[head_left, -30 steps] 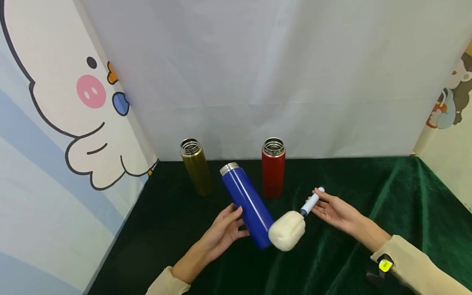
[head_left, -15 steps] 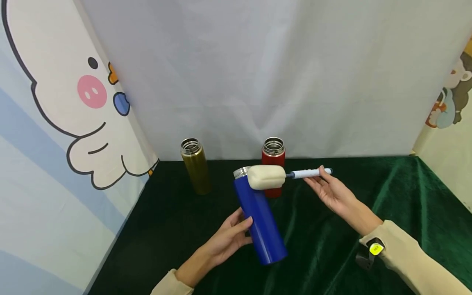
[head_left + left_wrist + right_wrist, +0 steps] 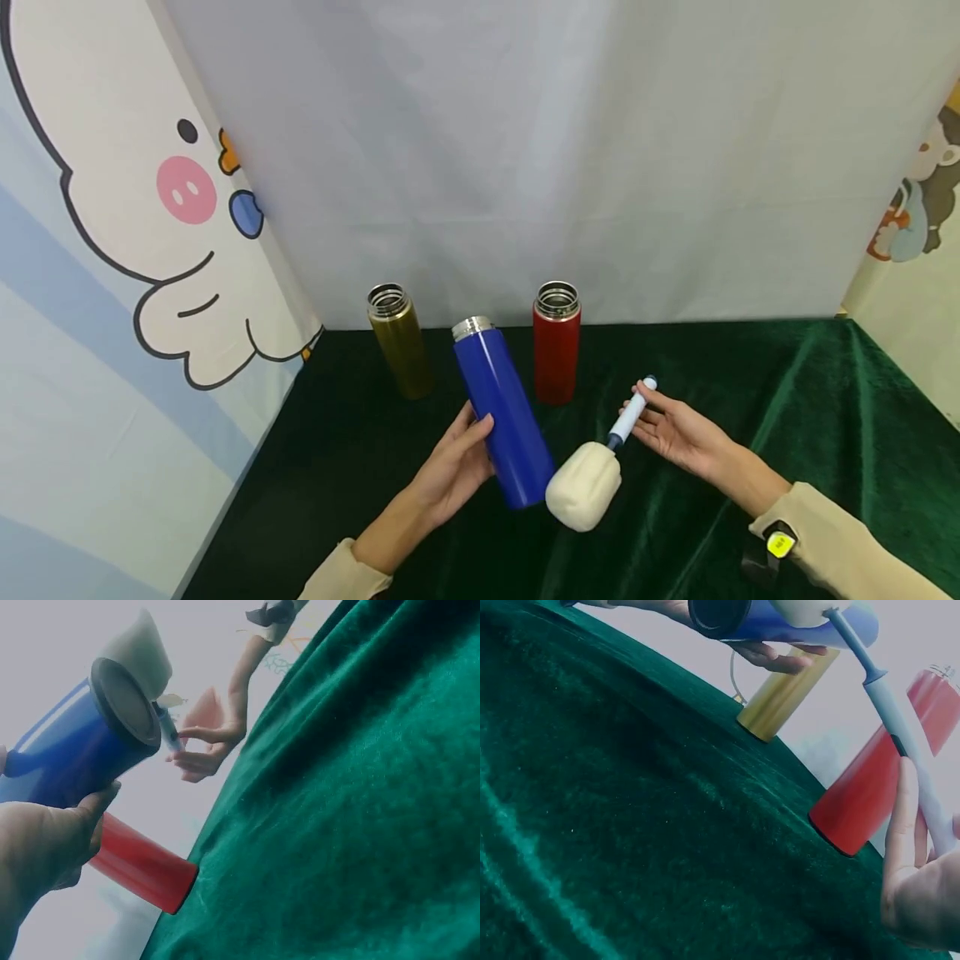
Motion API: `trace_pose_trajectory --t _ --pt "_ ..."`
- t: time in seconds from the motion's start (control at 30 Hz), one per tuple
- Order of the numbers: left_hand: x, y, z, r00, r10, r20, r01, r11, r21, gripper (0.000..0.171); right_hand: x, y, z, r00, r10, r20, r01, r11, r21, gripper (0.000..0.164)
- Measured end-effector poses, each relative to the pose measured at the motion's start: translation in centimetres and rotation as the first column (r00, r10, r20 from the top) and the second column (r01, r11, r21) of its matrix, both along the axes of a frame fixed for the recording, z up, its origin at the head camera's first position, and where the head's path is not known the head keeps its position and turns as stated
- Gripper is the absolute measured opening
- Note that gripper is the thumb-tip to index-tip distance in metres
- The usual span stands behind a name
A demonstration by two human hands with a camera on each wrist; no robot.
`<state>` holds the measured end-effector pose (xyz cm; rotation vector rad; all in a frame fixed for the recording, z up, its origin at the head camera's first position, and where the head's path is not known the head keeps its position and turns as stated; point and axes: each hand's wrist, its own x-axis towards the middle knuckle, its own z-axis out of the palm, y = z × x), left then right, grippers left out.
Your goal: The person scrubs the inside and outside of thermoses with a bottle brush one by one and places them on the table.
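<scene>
My left hand grips a blue bottle around its lower half and holds it tilted above the cloth, its lidless steel mouth up and to the left. In the left wrist view the bottle's dark-rimmed base faces the camera. My right hand pinches the pale blue handle of a bottle brush. The brush's cream sponge head points down and overlaps the bottle's bottom edge in the head view. In the right wrist view the handle runs up from the fingers toward the sponge.
Behind the hands a gold bottle and a red bottle stand upright and lidless. Dark green velvet cloth covers the table. A pale curtain hangs at the back, and a cartoon-printed panel stands at the left.
The brush rose until its sponge lay by the blue bottle's mouth, then swung back down beside the base. The bottle dipped down and right, then returned up and left.
</scene>
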<state>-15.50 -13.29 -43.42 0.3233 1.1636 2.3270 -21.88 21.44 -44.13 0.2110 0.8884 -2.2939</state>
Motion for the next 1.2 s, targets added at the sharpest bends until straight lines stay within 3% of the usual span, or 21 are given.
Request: trace_pose_trajectory --t 0.1,0.23,0.37,0.53,0.6,0.8,0.9,1.0,1.2 --pt "0.1 0.1 -0.2 1.0 -0.006 0.007 0.007 1.0 -0.006 0.067 -0.1 -0.2 0.1 1.0 -0.02 0.005 0.02 1.0 -0.003 0.02" --pt "0.4 0.2 -0.7 0.999 -0.036 -0.018 0.035 0.995 -0.095 0.064 -0.7 -0.8 1.0 0.992 -0.102 0.072 0.107 0.992 -0.066 0.012" --pt "0.8 0.4 -0.9 0.995 -0.086 -0.043 0.077 0.982 -0.173 0.064 -1.3 -1.2 2.5 0.973 -0.203 0.112 0.219 0.963 -0.155 0.019" --pt "1.0 0.3 -0.9 0.993 -0.117 -0.031 0.112 0.984 -0.137 0.065 -1.4 -1.6 3.0 0.955 -0.261 0.14 0.289 0.922 -0.258 0.024" --pt "1.0 0.3 -0.9 0.993 -0.111 -0.038 0.106 0.987 -0.119 0.065 -1.2 -1.7 2.6 0.955 -0.254 0.152 0.286 0.924 -0.255 0.022" --pt "0.9 0.1 -0.7 0.999 -0.024 -0.024 0.023 0.998 -0.055 0.064 0.1 -1.3 0.4 0.973 -0.175 0.147 0.195 0.972 -0.132 0.029" --pt "0.7 -0.1 -0.6 1.0 0.005 0.0 -0.005 1.0 -0.027 0.066 0.8 -0.8 -0.5 0.987 -0.131 0.09 0.138 0.987 -0.077 0.035" --pt "0.4 -0.2 -0.3 1.0 0.006 0.003 -0.006 1.0 -0.026 0.065 1.0 -0.2 -1.0 0.994 -0.105 0.01 0.105 0.994 -0.034 0.025" --pt "0.2 0.0 -0.6 1.0 0.004 0.002 -0.004 0.997 -0.073 0.063 0.4 -0.1 -0.7 0.996 -0.07 -0.063 0.072 0.997 0.029 0.019"
